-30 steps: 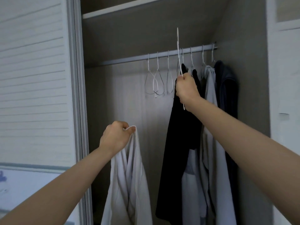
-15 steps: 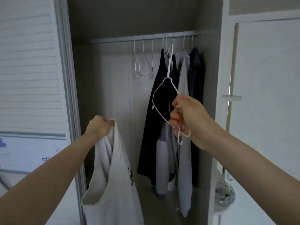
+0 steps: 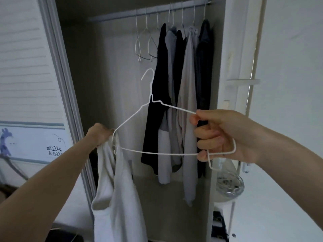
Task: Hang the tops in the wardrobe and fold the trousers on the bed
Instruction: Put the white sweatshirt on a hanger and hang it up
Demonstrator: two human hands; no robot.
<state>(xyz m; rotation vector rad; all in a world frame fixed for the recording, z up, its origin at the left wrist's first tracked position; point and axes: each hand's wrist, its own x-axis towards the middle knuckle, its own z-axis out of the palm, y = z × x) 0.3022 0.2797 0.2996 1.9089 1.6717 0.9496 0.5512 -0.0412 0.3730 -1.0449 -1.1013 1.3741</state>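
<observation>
Nearest the camera, the right hand (image 3: 216, 137) gripped the right end of a white wire hanger (image 3: 157, 152), its fingers curled round both the sloping upper wire and the bottom bar, with the hanger's bent corner looping out past the palm. The hanger was held roughly level in front of the open wardrobe (image 3: 111, 84), hook uppermost and free of the rail.

The left hand (image 3: 99, 137) was closed in a fist on the gathered top edge of a white top (image 3: 118, 198) — the garment hung straight down from that grip, slack and folded on itself, its lower part running out of the bottom of the view. The hanger's left tip met the bunched cloth right at the left hand; whether the wire had passed inside the fabric could not be told.

Further back, inside the wardrobe, a metal rail (image 3: 122, 15) ran across the top. Two empty wire hangers (image 3: 145, 44) dangled from it toward the left, and to their right hung a tight row of clothes (image 3: 185, 95) — dark and pale grey pieces pressed against one another.

To the left stood a slatted sliding door (image 3: 26, 67), and to the right, beyond the wardrobe's side panel, a clear glass bowl (image 3: 229, 186) rested on a white surface.
</observation>
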